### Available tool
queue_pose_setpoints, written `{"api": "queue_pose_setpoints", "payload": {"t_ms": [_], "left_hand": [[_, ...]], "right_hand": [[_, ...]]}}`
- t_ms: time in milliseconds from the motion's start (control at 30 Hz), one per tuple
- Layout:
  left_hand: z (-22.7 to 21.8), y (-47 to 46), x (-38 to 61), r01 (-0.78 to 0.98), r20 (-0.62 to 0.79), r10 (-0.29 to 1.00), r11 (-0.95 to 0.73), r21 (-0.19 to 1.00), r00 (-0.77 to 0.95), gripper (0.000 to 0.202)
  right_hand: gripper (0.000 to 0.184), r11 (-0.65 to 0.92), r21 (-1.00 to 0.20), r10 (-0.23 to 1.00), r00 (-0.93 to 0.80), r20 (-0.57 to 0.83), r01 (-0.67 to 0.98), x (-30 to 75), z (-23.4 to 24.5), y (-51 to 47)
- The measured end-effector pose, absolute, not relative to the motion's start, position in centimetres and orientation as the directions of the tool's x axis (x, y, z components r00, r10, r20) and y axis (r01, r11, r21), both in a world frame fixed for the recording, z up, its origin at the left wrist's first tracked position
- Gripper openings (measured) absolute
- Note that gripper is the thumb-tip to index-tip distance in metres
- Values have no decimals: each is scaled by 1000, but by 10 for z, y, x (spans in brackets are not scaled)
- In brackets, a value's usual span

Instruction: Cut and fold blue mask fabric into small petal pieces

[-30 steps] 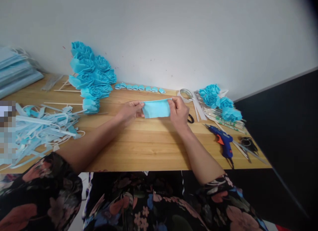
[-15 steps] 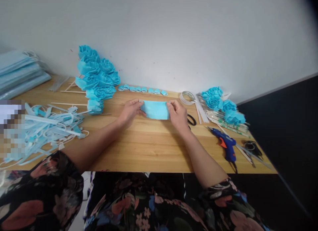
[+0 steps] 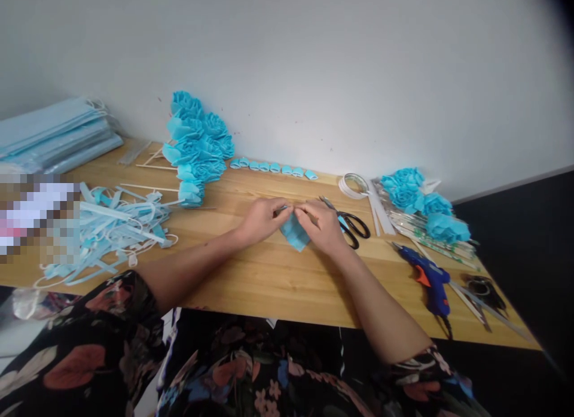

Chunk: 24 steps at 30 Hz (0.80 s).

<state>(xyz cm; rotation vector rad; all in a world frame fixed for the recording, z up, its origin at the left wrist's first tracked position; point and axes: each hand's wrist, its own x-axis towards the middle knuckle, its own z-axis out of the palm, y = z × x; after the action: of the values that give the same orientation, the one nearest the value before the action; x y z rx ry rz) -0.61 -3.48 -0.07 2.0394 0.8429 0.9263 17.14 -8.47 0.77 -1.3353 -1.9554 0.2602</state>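
Observation:
My left hand (image 3: 261,218) and my right hand (image 3: 320,224) meet over the middle of the wooden table (image 3: 269,273). Both pinch a small piece of light blue fabric (image 3: 293,233), folded together so a pointed corner hangs down between them. The fingers of both hands are closed on its upper edge. Black scissors (image 3: 354,224) lie just right of my right hand.
A cluster of blue fabric roses (image 3: 197,140) and a row of small blue rolls (image 3: 273,167) sit by the wall. Cut strips (image 3: 107,225) lie left, stacked masks (image 3: 54,136) far left. A tape roll (image 3: 354,185), more roses (image 3: 421,201) and a blue glue gun (image 3: 428,279) lie right.
The blue piece was held stretched wide between my hands; my hands have now come together, folding it into a small pointed shape. The view has shifted so the scissors show.

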Motion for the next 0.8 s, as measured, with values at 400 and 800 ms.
{"api": "queue_pose_setpoints", "payload": {"t_ms": [400,800], "left_hand": [[-4,-31,-7,236,298,832,-443,865,469,29],[-8,-4,-15,-56,84,960,-72,996,267,31]], "right_hand": [[20,395,-535,888,-162,430,747,173,6,-83],[21,251,-547,922,-24,387,798,190,3,-77]]}}
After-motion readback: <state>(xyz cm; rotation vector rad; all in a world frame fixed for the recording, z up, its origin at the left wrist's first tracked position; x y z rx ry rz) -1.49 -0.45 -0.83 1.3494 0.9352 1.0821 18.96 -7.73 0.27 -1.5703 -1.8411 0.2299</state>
